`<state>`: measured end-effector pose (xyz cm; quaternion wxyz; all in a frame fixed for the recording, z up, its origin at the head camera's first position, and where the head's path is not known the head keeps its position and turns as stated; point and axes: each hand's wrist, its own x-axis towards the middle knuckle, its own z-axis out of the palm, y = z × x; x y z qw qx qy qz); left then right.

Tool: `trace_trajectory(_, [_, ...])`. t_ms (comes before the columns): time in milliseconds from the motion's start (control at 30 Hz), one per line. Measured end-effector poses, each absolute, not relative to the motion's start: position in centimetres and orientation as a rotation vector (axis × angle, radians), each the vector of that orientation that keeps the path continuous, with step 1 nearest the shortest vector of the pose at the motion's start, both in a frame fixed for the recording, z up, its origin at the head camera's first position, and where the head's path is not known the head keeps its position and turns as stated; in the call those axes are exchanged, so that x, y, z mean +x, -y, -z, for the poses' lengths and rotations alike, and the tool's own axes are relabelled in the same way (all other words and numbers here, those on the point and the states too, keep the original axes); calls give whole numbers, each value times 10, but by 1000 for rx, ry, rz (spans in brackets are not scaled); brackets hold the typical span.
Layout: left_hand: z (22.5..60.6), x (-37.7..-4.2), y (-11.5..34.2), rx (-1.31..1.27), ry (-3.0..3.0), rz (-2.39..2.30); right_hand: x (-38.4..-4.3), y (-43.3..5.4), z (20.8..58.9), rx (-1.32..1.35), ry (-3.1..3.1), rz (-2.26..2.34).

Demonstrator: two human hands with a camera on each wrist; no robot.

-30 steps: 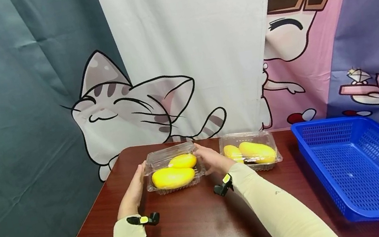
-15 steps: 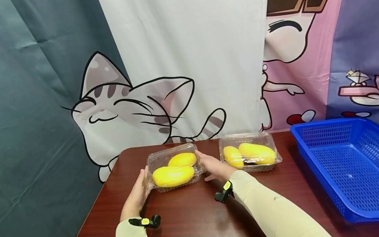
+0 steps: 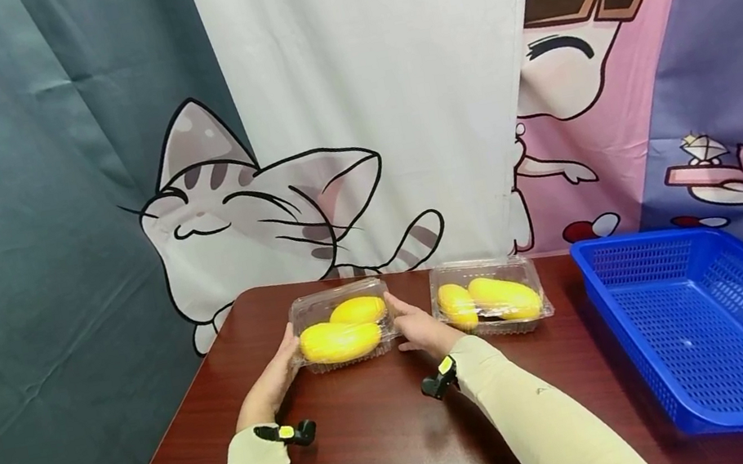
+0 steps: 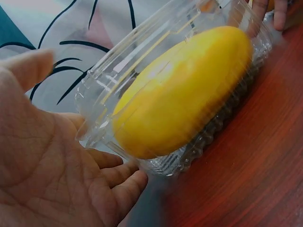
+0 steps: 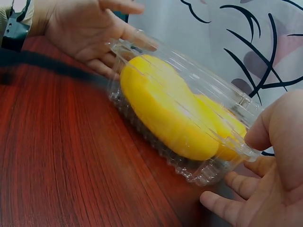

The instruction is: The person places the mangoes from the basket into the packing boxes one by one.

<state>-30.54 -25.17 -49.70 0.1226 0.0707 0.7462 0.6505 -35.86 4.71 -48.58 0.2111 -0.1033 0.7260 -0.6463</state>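
A clear plastic box (image 3: 311, 310) with a lid stands on the table, two yellow mangoes (image 3: 340, 341) inside. At its left side, my left hand (image 3: 279, 372) touches the box with extended fingertips; in the left wrist view the thumb (image 4: 33, 68) stands off from the plastic. At the right end, my right hand (image 3: 421, 326) holds the box corner, thumb (image 5: 265, 128) above the rim and fingers (image 5: 225, 205) below it. The lid lies down over the fruit. A second clear box (image 3: 520, 269), also holding two mangoes, stands right beside my right hand.
A blue perforated plastic basket (image 3: 679, 410) stands on the right. The reddish-brown wooden table (image 3: 379, 446) runs back to a printed curtain (image 3: 378, 98) with cartoon figures. Its left edge drops off beside a dark green curtain (image 3: 8, 288).
The raised lid of the left box has come down onto it. The box has shifted slightly back and right, and my left hand has moved with it. The second box stays put.
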Motion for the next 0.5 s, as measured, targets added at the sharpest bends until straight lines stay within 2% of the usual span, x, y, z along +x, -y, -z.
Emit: trace_trajectory(500, [502,-316,248,143,-2204,-1877,-359,-46,494,-263,-2103,1822])
